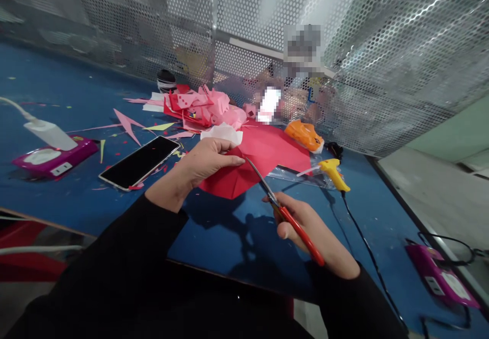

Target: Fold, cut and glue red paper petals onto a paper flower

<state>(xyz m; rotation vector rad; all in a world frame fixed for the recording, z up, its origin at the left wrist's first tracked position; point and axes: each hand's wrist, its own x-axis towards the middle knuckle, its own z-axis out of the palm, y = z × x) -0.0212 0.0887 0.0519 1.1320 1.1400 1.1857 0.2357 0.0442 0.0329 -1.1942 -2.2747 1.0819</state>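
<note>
My left hand (pixel 208 160) pinches a creased piece of red paper (pixel 233 178) between thumb and fingers, above the blue table. In my right hand (pixel 301 222) is a pair of scissors (pixel 294 222) with red-orange handles, my fingers wrapped round them. Their blades point up and left, with the tip close to my left thumb at the paper's edge. Whether the tip touches the paper I cannot tell. Behind the held piece lies a larger red sheet (pixel 282 148), and a white crumpled paper (pixel 221 134) sits just beyond my left fingers.
A phone (pixel 139 163) lies left of my hands, near a purple power strip (pixel 57 157) with a white charger. Pink paper scraps (pixel 206 106) pile up behind. On the right are a yellow glue gun (pixel 334 173), an orange packet (pixel 304 134) and another purple power strip (pixel 441 275).
</note>
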